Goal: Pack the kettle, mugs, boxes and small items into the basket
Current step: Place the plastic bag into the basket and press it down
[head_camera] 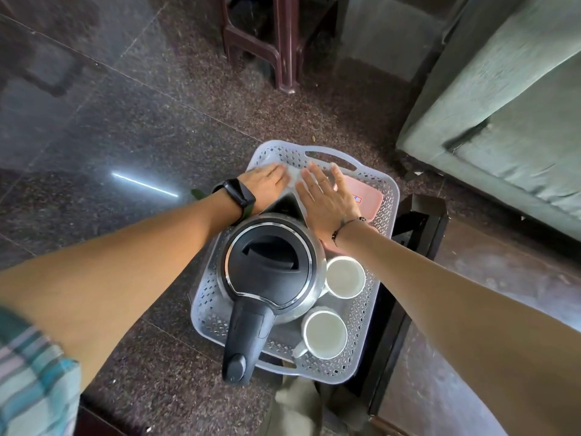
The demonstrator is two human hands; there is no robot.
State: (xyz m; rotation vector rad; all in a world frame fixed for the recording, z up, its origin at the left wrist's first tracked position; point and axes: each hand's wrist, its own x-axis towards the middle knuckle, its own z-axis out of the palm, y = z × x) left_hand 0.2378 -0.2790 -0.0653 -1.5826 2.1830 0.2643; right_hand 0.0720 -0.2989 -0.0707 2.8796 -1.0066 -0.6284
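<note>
Basket point(382, 196), grey, centre frame: holds kettle point(270, 272), two white mugs point(345, 276) point(325, 334) lower right, pink box point(367, 201) upper right. Left hand point(267, 180) and right hand point(327, 199), fingers flat and spread, press pale item point(294, 180) at basket's upper end.

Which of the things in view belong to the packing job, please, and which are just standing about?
Job: basket, kettle, two mugs, pink box, both hands.
Bystanders: brown stool, green sofa.
</note>
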